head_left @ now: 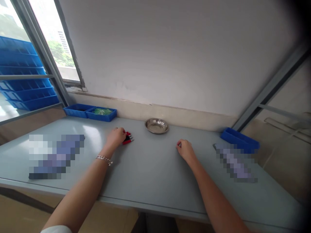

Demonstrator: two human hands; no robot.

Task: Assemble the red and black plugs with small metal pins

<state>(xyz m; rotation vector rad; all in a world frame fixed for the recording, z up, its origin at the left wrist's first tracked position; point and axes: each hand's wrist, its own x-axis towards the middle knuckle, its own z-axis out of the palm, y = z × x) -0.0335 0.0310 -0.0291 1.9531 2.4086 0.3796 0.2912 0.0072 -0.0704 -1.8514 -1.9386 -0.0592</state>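
On the left half of the grey table, my left hand (116, 137) is closed at a small bunch of red and black slim pieces with thin metal tips (127, 141). The tips point right, and the fingers cover the other ends. To the right, my right hand (185, 149) is closed in a pinch just over the tabletop; whatever is between its fingers, if anything, is too small to make out. A shallow round steel dish (156, 126) sits between and beyond the two hands, touched by neither.
Two blue bins (102, 114) stand at the back left, one with green packets (103, 111) inside. Another blue bin (239, 139) is at the right edge. Blurred-out flat items (58, 155) lie at both sides. Stacked blue trays (26, 74) rise beyond the left frame.
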